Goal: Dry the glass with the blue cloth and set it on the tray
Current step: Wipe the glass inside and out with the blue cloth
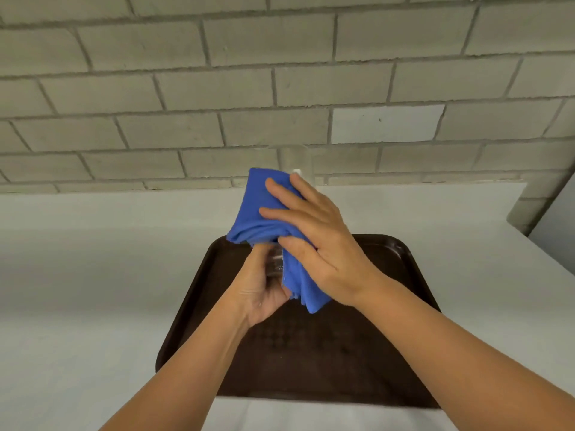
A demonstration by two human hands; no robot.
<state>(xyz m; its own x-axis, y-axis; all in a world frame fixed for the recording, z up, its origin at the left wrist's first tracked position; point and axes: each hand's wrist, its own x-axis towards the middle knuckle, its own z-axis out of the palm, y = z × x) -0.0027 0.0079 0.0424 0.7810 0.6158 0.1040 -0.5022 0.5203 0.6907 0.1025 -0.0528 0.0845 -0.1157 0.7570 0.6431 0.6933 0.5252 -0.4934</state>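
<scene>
Gripped at its base by the left hand (264, 287), the glass (275, 262) looks slippery and fragile while the right hand (317, 241) presses the soft blue cloth (264, 213) around it above the tray (389, 368).

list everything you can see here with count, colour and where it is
glass: one, clear, held above the tray, mostly wrapped in the cloth
cloth: one, blue, draped around the glass
tray: one, dark brown, on the table under the hands
table: one, white, against the wall
wall: one, grey brick, behind the table
left hand: one, gripping the glass near its base
right hand: one, pressing the cloth on the glass
</scene>
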